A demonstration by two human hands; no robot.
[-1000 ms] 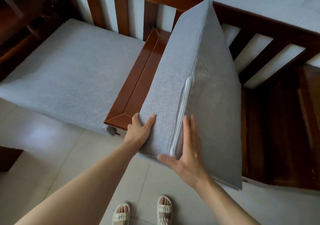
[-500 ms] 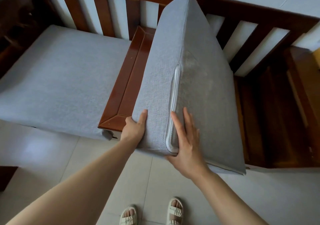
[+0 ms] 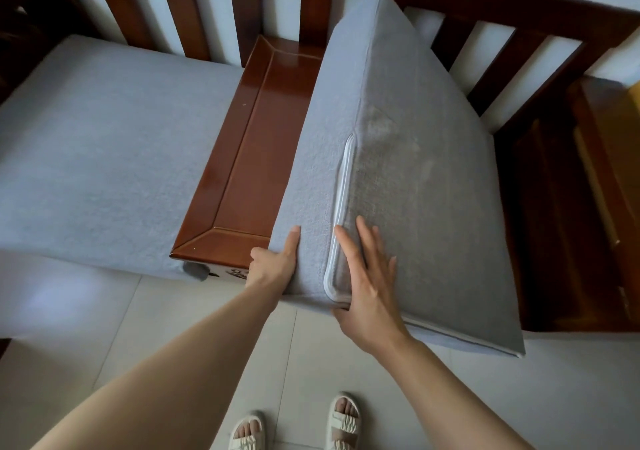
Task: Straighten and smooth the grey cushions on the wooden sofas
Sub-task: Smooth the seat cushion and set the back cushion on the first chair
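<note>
A grey seat cushion (image 3: 415,159) is tipped up on its left edge over the right seat of the wooden sofa, its zipped underside facing right. My left hand (image 3: 275,262) grips its front left corner, thumb on the cushion's face. My right hand (image 3: 367,276) lies flat with spread fingers on the underside beside the white zip (image 3: 341,207), thumb hooked under the front edge. A second grey cushion (image 3: 104,159) lies flat on the left seat.
A glossy wooden divider tray (image 3: 242,172) separates the two seats. The slatted backrest (image 3: 311,3) runs behind. Bare dark slats of the right seat (image 3: 561,224) show beside the raised cushion. Pale floor tiles (image 3: 121,328) and my sandalled feet (image 3: 294,425) are below.
The cushion stays tilted in both hands. The view has shifted slightly, and my right hand has slid a little along the zip; the left grip is the same.
</note>
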